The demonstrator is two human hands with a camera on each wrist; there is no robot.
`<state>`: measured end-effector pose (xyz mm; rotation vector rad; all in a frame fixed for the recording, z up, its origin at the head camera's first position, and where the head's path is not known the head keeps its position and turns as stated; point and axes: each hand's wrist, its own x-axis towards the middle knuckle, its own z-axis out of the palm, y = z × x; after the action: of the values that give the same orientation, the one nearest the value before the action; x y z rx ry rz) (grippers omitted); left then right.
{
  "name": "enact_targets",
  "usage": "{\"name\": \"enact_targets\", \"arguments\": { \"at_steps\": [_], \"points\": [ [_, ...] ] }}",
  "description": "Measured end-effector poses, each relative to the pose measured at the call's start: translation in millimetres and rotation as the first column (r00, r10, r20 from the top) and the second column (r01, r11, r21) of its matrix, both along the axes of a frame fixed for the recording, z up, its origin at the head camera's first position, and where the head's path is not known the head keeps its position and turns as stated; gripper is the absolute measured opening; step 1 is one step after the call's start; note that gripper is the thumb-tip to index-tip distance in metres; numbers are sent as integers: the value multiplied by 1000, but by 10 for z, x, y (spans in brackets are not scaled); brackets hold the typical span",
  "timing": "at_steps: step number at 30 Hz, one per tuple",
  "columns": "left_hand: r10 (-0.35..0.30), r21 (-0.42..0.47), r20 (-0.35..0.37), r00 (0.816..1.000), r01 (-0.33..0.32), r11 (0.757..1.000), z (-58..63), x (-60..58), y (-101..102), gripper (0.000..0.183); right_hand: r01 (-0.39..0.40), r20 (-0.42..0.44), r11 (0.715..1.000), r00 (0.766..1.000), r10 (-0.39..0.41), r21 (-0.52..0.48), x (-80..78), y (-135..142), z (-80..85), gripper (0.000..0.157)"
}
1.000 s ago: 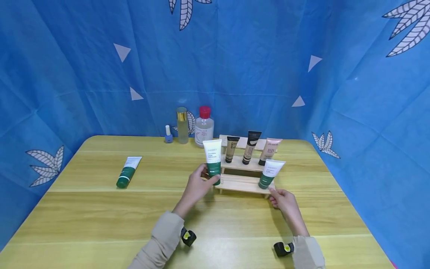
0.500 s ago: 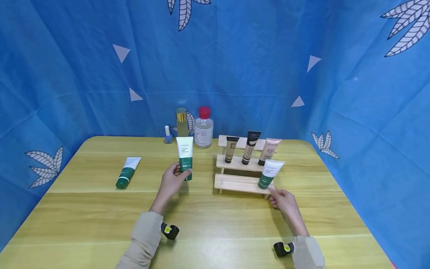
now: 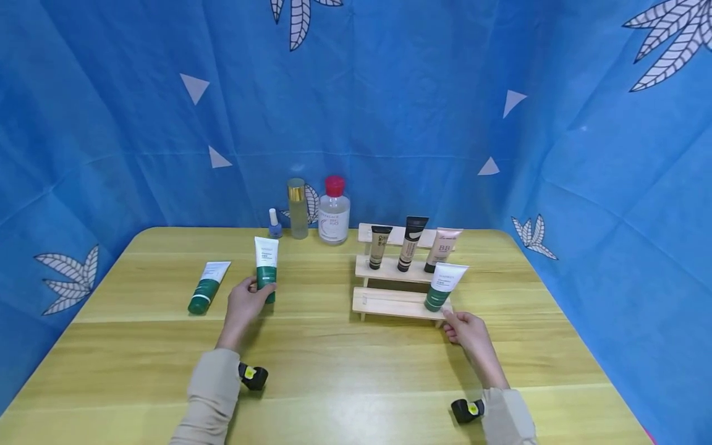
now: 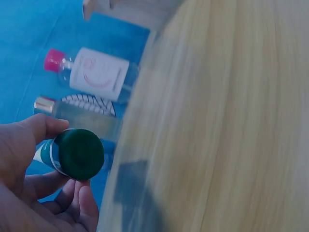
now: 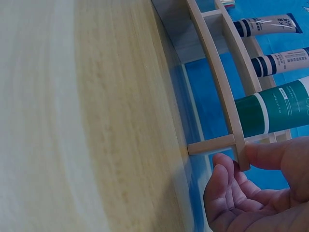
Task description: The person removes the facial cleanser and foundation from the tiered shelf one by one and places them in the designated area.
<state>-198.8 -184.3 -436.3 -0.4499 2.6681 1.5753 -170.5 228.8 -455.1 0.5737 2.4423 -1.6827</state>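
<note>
My left hand (image 3: 247, 306) grips a white and green squeeze tube (image 3: 267, 262) upright, cap downward. In the left wrist view, the round green cap (image 4: 81, 153) faces the camera and a shadow falls on the tabletop beyond it. With thumb and fingers, my right hand (image 3: 470, 334) pinches the right front corner of a tiered wooden rack (image 3: 389, 303). Just above that hand, a second white and green tube (image 3: 445, 287) stands on the lowest tier. The middle tier bears a small gold tube (image 3: 379, 248), a black-topped beige tube (image 3: 410, 246) and a pink BB tube (image 3: 442, 248).
Left of my left hand, another white and green tube (image 3: 208, 287) lies on the wooden table (image 3: 334, 383). Along the back edge stand a nail polish bottle (image 3: 275, 225), a gold-capped bottle (image 3: 298, 210) and a red-capped bottle (image 3: 334, 213). A blue cloth (image 3: 389, 111) hangs behind.
My left hand has carried its tube leftward, away from the rack, and the tube is now lower in the view. My right hand keeps its pinch on the rack's corner.
</note>
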Motion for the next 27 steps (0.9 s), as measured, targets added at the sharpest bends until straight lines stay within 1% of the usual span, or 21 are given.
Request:
{"name": "enact_targets", "arguments": {
  "at_steps": [5,10,14,19,27],
  "points": [
    [21,-75,9,1000,-21,997,-30,26,-130,59,-10,4,1000,1000,10,4,2,-2,-8,38],
    [34,-99,34,999,-30,995,-65,35,-217,58,-10,-12,1000,1000,10,10,-14,0,-16,39],
    [24,-134,44,999,-18,991,-82,30,-259,57,-12,-30,1000,999,13,6,-24,4,-19,39],
    [12,-177,58,998,-1,984,-100,34,-284,56,-12,-20,1000,1000,12,-1,-12,6,-17,39],
    [-18,-190,67,998,31,981,-117,15,-325,57,-13,-15,1000,1000,13,5,-7,8,-16,40]
  ]
}}
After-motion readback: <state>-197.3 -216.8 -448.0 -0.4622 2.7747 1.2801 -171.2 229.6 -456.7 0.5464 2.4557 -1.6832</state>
